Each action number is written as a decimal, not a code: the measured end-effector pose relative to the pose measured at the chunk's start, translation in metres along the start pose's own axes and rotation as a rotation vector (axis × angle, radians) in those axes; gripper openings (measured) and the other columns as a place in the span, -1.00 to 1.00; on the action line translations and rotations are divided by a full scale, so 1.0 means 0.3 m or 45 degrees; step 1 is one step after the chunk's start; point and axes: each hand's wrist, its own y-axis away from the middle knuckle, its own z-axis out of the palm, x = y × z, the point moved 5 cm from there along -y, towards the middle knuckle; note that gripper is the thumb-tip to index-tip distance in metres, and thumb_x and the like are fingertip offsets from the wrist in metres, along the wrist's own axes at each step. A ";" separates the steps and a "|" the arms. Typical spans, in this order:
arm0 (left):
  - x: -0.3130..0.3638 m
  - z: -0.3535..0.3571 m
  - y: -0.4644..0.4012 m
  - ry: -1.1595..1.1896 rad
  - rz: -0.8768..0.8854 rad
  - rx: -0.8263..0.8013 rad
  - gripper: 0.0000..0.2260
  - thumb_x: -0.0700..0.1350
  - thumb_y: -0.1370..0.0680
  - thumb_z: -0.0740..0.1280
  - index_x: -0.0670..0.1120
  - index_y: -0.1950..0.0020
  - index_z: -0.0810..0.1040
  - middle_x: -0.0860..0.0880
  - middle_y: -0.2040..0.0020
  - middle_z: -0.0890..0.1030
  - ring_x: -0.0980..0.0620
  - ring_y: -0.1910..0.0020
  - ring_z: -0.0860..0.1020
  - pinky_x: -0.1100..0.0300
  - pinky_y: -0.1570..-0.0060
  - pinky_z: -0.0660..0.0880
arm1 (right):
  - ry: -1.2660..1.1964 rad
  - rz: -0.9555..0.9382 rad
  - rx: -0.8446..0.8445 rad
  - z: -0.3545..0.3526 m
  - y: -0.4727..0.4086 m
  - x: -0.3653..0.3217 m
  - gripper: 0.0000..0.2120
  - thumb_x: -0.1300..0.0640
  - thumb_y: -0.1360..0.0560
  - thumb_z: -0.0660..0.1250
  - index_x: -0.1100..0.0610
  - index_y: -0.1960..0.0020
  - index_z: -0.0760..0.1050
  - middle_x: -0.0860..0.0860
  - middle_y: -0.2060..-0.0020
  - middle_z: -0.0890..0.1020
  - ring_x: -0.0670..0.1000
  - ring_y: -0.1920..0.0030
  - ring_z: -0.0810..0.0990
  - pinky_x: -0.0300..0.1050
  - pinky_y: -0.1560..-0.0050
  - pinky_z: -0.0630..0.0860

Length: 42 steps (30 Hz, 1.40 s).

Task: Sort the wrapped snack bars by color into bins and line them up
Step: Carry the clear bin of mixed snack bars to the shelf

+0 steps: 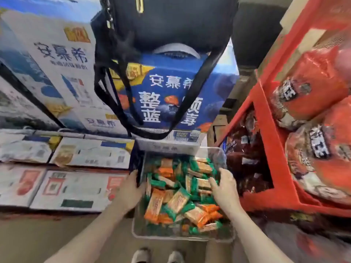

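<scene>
A clear plastic bin stands on the floor in front of me, holding a loose mix of several orange-wrapped snack bars and green-wrapped snack bars. My left hand grips the bin's left wall, thumb over the rim. My right hand reaches into the right side of the pile and its fingers curl around green-wrapped bars there. The bars lie jumbled, colours mixed.
Blue and white drink cartons are stacked behind and to the left of the bin. A dark bag with long straps hangs above. Red crates of red snack bags stand at the right. My shoes show below.
</scene>
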 end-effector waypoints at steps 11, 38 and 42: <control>-0.104 0.120 -0.148 -0.251 -0.137 -0.056 -0.72 -0.13 -0.57 0.22 -0.21 -0.24 0.35 -0.28 -0.11 0.57 -0.29 -0.05 0.54 -0.02 -0.01 0.45 | 0.021 0.483 0.001 0.080 -0.149 0.142 -0.60 0.27 -0.53 0.17 0.27 -0.35 0.23 0.27 -0.28 0.37 0.29 -0.27 0.38 0.07 -0.25 0.34; -0.154 -0.196 0.714 0.172 0.005 0.589 -0.72 -0.18 -0.52 0.28 -0.08 0.31 0.22 -0.05 0.39 0.34 0.00 0.38 0.28 0.14 0.37 0.21 | -0.167 -0.295 0.100 -0.250 0.332 -0.074 -0.64 0.22 -0.51 0.28 0.09 0.33 0.15 0.00 0.43 0.32 0.00 0.39 0.28 -0.18 0.40 0.19; -0.334 -0.224 0.901 0.175 -0.194 0.774 -0.71 -0.17 -0.52 0.30 -0.13 0.30 0.22 -0.08 0.42 0.31 -0.03 0.39 0.25 0.16 0.38 0.22 | -0.193 -0.513 -0.079 -0.153 0.437 -0.210 -0.68 0.22 -0.50 0.30 0.12 0.33 0.20 0.01 0.43 0.30 0.05 0.34 0.30 -0.04 0.32 0.19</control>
